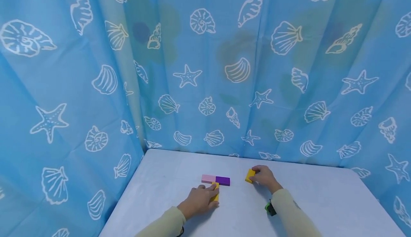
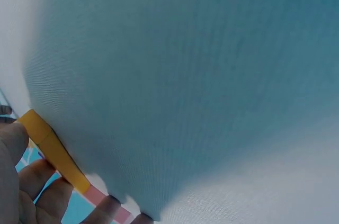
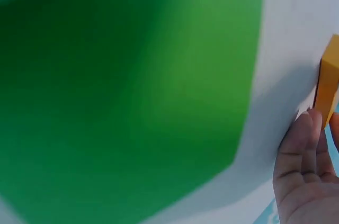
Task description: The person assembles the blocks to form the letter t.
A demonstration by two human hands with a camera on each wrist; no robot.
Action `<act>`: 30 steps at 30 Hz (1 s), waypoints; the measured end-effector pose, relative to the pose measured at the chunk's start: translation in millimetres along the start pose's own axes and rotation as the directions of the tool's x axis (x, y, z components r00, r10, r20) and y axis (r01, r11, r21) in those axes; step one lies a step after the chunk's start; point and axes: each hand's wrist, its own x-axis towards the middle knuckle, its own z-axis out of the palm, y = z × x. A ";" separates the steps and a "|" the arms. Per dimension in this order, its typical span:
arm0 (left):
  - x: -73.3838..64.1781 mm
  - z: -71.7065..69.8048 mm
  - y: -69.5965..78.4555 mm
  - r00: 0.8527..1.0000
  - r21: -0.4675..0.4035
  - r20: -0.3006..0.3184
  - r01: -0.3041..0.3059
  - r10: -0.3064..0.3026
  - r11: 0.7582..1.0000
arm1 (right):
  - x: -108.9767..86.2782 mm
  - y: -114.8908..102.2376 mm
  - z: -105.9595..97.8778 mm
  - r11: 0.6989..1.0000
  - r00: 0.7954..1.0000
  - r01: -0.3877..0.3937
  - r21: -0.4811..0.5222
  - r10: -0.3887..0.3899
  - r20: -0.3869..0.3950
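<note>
My left hand [image 1: 199, 198] pinches a yellow block [image 1: 216, 195] lengthwise, with the thumb at its near end and fingers toward its far end. That block lies just in front of a pink block [image 1: 208, 178] and a purple block [image 1: 223, 181], which lie end to end in a row. In the left wrist view, the yellow block [image 2: 59, 155] appears near the pink block [image 2: 108, 204]. Farther right, my right hand [image 1: 264, 177] holds another yellow block [image 1: 250, 175] between thumb and fingers; in the right wrist view this yellow block [image 3: 329, 75] is cut off at the edge.
A small green thing [image 1: 267, 207] with a black part shows beside the right sleeve. A blurred green surface [image 3: 159, 97] fills much of the right wrist view. The white table [image 1: 173, 165] is bordered by blue curtains [image 1: 205, 80] with shell prints.
</note>
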 end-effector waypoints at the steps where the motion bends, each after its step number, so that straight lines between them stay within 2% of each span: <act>1: 0.5 0.5 0.2 1.000 -0.003 -0.002 -0.003 0.003 1.000 | 0.6 -1.0 1.0 1.000 1.000 -0.006 -0.004 0.006 -0.005; 10: 4.1 4.9 -3.3 1.000 0.009 -0.008 0.000 0.000 1.000 | 12.1 -13.4 17.3 1.000 0.999 -0.020 0.009 0.021 -0.033; 17: 1.1 0.4 0.2 1.000 -0.003 -0.002 0.006 -0.006 1.000 | 19.0 -23.0 28.1 0.999 0.998 -0.027 0.027 0.029 -0.064; 24: 1.3 -1.2 0.7 1.000 -0.002 0.009 0.021 -0.021 1.000 | 19.4 -27.6 31.8 0.998 0.998 -0.023 0.053 0.026 -0.055; 30: 3.8 0.9 -3.3 1.000 -0.006 0.017 0.013 -0.013 1.000 | 18.5 -37.5 39.5 0.999 0.999 0.011 0.052 -0.008 -0.045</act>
